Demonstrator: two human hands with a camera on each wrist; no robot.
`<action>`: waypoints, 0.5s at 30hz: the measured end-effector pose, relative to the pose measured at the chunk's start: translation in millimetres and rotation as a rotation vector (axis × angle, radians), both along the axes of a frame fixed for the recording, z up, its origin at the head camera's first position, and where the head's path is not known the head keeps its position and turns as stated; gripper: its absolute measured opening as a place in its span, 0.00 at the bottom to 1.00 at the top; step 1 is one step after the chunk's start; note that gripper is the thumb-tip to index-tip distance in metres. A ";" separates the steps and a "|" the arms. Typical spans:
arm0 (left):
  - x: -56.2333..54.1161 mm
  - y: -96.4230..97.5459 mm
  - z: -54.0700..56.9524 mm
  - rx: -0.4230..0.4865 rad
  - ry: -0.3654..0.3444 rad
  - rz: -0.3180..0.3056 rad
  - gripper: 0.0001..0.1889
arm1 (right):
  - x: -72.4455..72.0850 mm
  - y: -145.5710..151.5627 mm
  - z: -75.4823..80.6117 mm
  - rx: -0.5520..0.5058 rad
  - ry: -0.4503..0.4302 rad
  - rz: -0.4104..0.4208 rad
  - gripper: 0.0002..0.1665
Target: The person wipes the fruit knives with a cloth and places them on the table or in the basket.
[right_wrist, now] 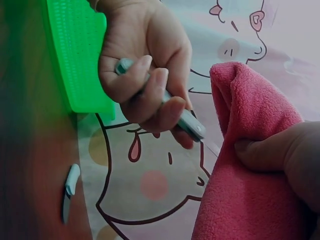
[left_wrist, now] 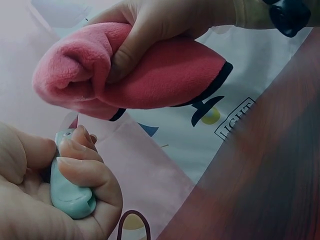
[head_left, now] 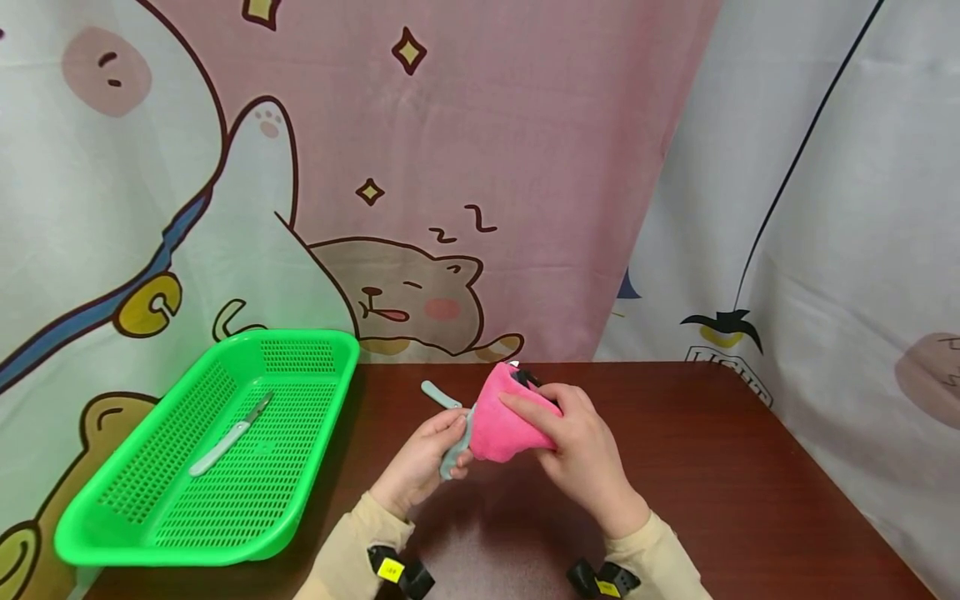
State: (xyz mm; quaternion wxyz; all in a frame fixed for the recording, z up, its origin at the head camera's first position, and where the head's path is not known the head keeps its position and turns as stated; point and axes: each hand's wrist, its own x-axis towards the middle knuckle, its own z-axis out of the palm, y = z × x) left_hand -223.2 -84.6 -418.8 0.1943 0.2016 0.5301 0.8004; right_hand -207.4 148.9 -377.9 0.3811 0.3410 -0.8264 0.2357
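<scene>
Left grip (head_left: 420, 457) wraps the knife handle (left_wrist: 70, 196) (probably stiff); right grip (head_left: 588, 462) pinches pink cloth (head_left: 501, 427), likely soft, light; best held by folds.

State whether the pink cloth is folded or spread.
Folded: the cloth doubles over on itself, deeply creased, in the right hand.

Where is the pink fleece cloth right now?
In the head view, the pink fleece cloth is in the person's right hand, right of the green plastic basket and beside the left hand.
</scene>
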 end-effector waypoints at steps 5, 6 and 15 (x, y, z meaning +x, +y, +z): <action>1.4 0.8 0.0 -0.023 0.016 -0.002 0.10 | 0.0 -5.0 -2.7 0.024 0.004 0.014 0.42; 1.6 1.1 -0.1 -0.027 0.018 -0.002 0.10 | 0.1 -5.7 -2.9 0.027 0.005 0.015 0.42; 3.2 4.4 1.5 -0.016 0.030 -0.023 0.11 | -1.0 -7.5 -6.1 0.028 0.017 0.016 0.40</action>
